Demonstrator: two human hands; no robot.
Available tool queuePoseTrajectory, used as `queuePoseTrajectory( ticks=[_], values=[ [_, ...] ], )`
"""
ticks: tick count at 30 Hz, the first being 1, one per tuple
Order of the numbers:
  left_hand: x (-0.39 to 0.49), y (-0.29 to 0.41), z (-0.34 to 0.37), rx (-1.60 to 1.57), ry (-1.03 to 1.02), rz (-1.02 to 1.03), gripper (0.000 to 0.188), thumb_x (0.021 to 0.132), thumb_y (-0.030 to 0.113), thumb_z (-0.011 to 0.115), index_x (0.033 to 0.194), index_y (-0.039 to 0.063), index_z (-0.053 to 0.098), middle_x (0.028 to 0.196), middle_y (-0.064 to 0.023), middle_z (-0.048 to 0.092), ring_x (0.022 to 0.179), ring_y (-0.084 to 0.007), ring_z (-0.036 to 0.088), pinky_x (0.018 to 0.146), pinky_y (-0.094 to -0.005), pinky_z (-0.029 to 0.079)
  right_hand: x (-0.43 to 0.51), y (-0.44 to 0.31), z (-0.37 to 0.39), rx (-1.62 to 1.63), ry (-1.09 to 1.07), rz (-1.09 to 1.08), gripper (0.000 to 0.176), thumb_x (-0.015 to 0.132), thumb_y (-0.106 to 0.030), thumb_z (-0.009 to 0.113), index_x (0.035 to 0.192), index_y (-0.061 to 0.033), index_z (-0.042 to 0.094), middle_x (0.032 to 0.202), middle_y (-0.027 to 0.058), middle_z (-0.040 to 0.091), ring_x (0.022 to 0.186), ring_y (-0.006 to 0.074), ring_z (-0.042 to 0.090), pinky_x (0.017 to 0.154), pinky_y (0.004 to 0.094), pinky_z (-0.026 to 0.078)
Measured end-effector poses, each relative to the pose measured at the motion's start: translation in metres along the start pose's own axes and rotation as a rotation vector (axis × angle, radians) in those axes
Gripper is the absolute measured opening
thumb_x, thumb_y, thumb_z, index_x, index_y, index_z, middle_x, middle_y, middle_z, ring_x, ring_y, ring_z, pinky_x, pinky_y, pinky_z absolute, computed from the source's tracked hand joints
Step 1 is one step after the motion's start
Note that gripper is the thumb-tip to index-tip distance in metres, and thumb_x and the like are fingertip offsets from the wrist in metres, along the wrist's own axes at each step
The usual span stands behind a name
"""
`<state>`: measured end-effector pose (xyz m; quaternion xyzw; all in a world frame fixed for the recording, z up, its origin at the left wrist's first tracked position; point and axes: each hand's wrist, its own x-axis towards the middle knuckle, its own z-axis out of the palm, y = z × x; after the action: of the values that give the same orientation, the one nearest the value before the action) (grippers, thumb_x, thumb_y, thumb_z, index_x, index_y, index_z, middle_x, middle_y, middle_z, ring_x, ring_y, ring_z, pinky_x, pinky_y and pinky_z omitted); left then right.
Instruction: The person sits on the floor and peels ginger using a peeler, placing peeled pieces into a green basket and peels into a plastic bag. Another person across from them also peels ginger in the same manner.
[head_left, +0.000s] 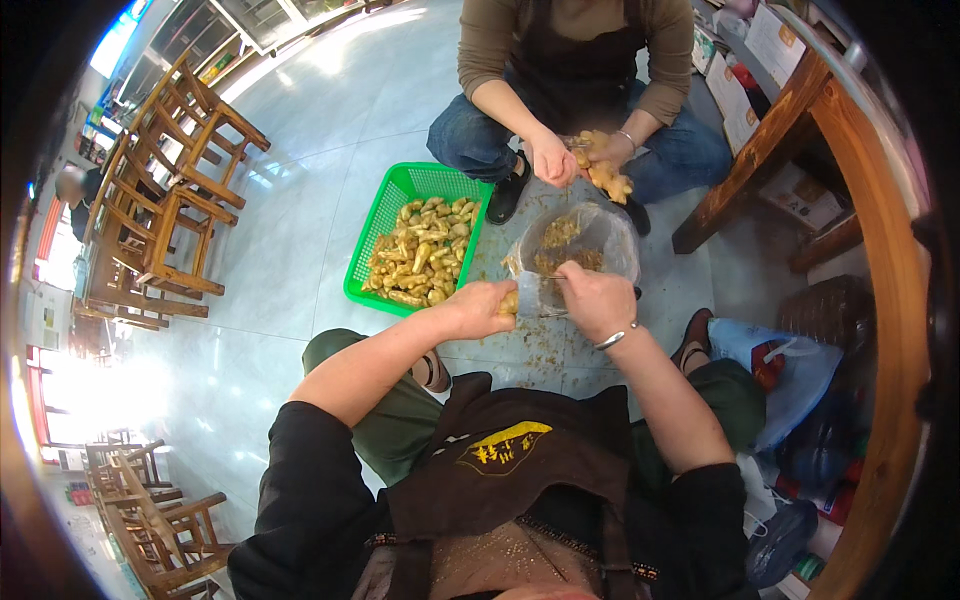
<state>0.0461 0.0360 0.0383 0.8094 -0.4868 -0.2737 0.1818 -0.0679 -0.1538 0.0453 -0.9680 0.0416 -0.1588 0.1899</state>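
Note:
My left hand (484, 309) is closed around a piece of ginger root (508, 302), of which a pale part shows. My right hand (598, 300) grips a thin metal tool (553, 315) close to the ginger; its exact kind cannot be told. Both hands are over the near edge of a bin lined with a clear plastic bag (619, 244), which holds brown peelings (568, 260). Left of the bin, a green plastic basket (364, 251) holds many pieces of ginger (424, 255). Across from me, a co-worker holds a large knobbly ginger root (609, 178) above the bin.
Peel scraps (544, 349) lie on the tiled floor. The squatting co-worker's shoes (506, 196) are beside the basket and bin. A wooden table (757, 150) stands at the right, with a blue plastic bag (780, 367) near my foot. Wooden chairs (176, 225) stand at the left.

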Motion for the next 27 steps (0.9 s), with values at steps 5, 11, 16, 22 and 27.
queuePoseTrajectory(
  ticks=[5,11,16,22,27],
  values=[
    [-0.001,0.002,0.006,-0.108,-0.024,-0.033,0.046,0.073,0.028,0.058,0.106,-0.003,0.050,0.082,-0.0239,0.060,0.081,-0.0398,0.058,0.072,-0.0426,0.047,0.009,0.039,0.020,-0.208,-0.172,0.126,0.014,0.086,-0.021,0.045,0.084,-0.0099,0.053,0.061,0.0131,0.061,0.057,0.0309,0.062,0.051,0.0425,0.047],
    [0.006,-0.003,0.011,-0.146,-0.021,-0.139,0.040,0.072,0.030,0.059,0.099,0.000,0.053,0.083,-0.0243,0.060,0.082,-0.0397,0.058,0.073,-0.0442,0.046,0.010,0.000,0.006,-0.163,-0.118,0.002,0.010,0.084,-0.019,0.049,0.087,-0.0115,0.054,0.063,0.0120,0.062,0.058,0.0293,0.063,0.050,0.0411,0.048],
    [0.000,-0.007,0.002,-0.219,0.022,-0.116,0.040,0.072,0.029,0.059,0.096,-0.001,0.053,0.082,-0.0242,0.060,0.081,-0.0406,0.057,0.072,-0.0438,0.046,0.009,0.026,0.016,-0.233,-0.144,0.079,0.013,0.085,-0.019,0.046,0.081,-0.0090,0.053,0.061,0.0088,0.061,0.056,0.0275,0.063,0.050,0.0398,0.049],
    [0.003,0.008,0.006,-0.216,-0.032,-0.106,0.039,0.072,0.030,0.059,0.095,-0.001,0.053,0.081,-0.0236,0.060,0.079,-0.0403,0.058,0.071,-0.0433,0.046,0.009,0.027,0.026,-0.301,-0.139,0.048,0.011,0.086,-0.019,0.046,0.083,-0.0117,0.054,0.062,0.0110,0.062,0.055,0.0289,0.062,0.048,0.0412,0.047],
    [0.009,-0.005,0.009,-0.175,0.000,-0.109,0.042,0.072,0.031,0.059,0.098,-0.001,0.052,0.080,-0.0227,0.060,0.078,-0.0390,0.058,0.071,-0.0430,0.046,0.014,0.001,-0.005,-0.121,-0.073,0.070,0.013,0.086,-0.023,0.047,0.085,-0.0115,0.052,0.064,0.0114,0.062,0.057,0.0320,0.061,0.050,0.0435,0.046]
  ],
)
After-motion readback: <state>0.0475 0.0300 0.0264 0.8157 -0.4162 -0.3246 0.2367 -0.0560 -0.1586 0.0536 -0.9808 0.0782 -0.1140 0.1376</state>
